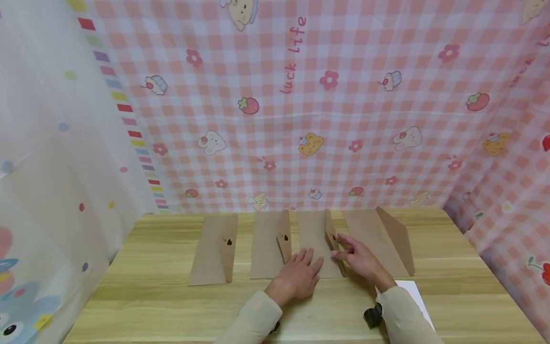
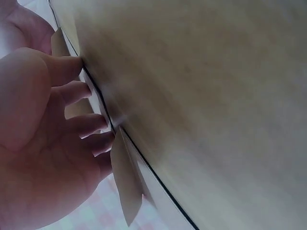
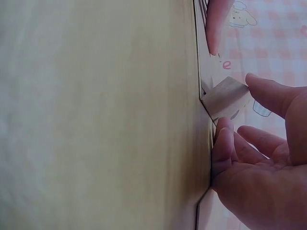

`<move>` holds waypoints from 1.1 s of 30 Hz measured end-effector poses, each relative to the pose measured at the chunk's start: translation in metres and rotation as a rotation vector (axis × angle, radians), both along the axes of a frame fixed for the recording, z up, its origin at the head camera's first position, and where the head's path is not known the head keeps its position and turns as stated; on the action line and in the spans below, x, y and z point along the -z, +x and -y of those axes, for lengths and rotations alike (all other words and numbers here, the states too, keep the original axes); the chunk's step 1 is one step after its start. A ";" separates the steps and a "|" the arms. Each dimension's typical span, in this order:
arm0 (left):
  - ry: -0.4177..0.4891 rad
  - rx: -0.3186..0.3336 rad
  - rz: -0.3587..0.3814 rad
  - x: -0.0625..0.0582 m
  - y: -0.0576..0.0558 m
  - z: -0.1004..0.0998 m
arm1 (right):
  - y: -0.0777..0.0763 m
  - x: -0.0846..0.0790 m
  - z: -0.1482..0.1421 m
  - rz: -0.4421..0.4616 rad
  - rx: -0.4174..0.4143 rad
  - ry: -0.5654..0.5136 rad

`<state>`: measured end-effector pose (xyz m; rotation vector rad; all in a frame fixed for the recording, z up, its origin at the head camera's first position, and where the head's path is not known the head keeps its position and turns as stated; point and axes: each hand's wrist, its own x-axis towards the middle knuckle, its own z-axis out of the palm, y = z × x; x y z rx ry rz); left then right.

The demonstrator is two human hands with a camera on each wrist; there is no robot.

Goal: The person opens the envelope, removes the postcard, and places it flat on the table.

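Observation:
Several brown kraft-paper envelopes lie in a row, their flaps partly raised. My left hand (image 1: 298, 274) rests with fingers straight on the lower left of the third envelope (image 1: 311, 239); in the left wrist view its fingertips (image 2: 98, 122) meet the envelope's surface. Beside that envelope's raised flap (image 1: 330, 229) is my right hand (image 1: 361, 258), thumb and fingers parted at the flap's right edge. From the right wrist, the thumb (image 3: 268, 93) touches the corner of the upright flap (image 3: 225, 96), while the other fingers stay below it. Small dark marks show on the flap.
The first envelope (image 1: 208, 253) and second envelope (image 1: 264, 248) lie left, the fourth envelope (image 1: 369, 234) right, its flap standing up. White paper (image 1: 414, 291) lies partly under the right forearm. A pink checked cloth (image 1: 275, 119) hangs behind the wooden table (image 1: 142, 296).

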<state>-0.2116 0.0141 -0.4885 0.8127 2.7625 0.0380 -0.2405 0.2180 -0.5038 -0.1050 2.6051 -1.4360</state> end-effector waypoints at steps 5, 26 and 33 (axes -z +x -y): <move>-0.001 -0.001 -0.001 0.000 0.001 0.001 | 0.001 0.000 0.001 -0.005 0.002 0.001; 0.001 -0.005 0.008 0.000 0.001 0.001 | 0.003 0.000 0.001 -0.020 -0.008 0.005; 0.003 -0.005 0.001 0.000 0.001 0.001 | 0.004 -0.002 -0.001 -0.048 -0.025 0.008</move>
